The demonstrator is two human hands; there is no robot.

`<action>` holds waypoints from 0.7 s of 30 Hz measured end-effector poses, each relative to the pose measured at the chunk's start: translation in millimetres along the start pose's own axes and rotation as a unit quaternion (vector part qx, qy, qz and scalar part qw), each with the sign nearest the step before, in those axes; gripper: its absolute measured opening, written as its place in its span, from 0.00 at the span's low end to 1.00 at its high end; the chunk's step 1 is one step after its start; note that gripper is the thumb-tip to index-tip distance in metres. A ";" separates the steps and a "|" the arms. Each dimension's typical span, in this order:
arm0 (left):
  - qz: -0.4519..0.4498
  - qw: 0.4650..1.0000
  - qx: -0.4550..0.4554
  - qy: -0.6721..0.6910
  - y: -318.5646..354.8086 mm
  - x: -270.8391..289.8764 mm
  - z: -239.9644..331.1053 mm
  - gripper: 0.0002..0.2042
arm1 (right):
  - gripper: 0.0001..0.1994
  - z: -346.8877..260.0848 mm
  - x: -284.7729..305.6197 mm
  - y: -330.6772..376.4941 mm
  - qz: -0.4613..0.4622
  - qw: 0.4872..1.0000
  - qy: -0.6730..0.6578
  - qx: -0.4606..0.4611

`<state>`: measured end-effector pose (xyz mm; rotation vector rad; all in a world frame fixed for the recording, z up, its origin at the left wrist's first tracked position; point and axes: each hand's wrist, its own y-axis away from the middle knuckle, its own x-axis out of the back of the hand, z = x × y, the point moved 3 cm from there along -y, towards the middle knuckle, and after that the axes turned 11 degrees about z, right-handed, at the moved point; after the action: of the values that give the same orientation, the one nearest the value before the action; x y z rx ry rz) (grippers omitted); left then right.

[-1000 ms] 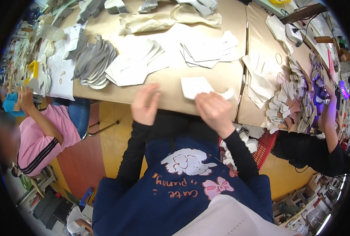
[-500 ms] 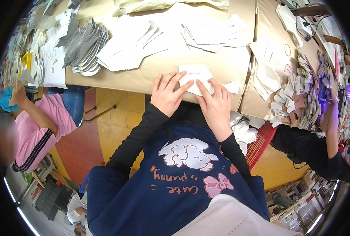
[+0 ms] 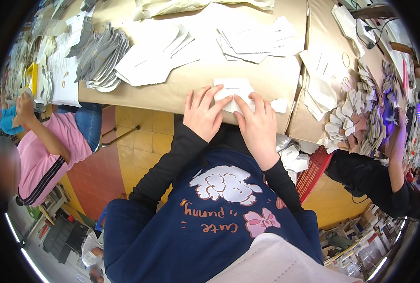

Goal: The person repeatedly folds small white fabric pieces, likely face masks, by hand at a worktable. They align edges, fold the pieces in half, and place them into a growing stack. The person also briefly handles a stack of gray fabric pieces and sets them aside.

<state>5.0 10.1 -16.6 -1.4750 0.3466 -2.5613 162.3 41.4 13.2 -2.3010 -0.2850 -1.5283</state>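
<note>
A white flat cut piece [image 3: 233,87] with a small rectangular outline lies near the table's front edge. Both hands rest on it from the near side. My left hand [image 3: 201,113] has its fingers spread, the tips touching the piece's left part. My right hand [image 3: 258,126] is also open, with its index fingertip on the piece beside the left index fingertip. The fingers hide the piece's lower part. Just right of my right hand, a small white scrap-like end [image 3: 279,105] shows on the table; whether it belongs to the same piece cannot be told.
Fanned white pieces [image 3: 148,61] and a stack of grey pieces [image 3: 105,59] lie to the left. More white pieces [image 3: 257,40] are beyond my hands. A red basket [image 3: 315,172] stands below the table at right. People work on both sides.
My left hand and forearm have shifted slightly to the right. The right hand has hardly moved, and the white piece stays in place. The left co-worker's hands have moved a little.
</note>
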 end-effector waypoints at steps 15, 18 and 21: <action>-0.004 1.000 0.001 0.005 0.2 0.3 -1.5 0.22 | 0.21 -0.7 2.0 -2.7 0.004 1.000 -0.009 0.001; 0.013 0.995 0.054 0.077 3.2 -1.3 -5.2 0.23 | 0.21 -0.5 2.3 -1.6 0.011 1.000 -0.015 0.003; 0.087 0.961 0.178 0.193 5.6 -3.5 -14.3 0.27 | 0.21 1.9 0.9 -0.8 0.011 1.000 -0.023 0.003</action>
<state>-5.5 7.3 -28.0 -0.7862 0.0499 -2.5804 164.0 42.9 13.6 -2.3303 -0.2756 -1.4645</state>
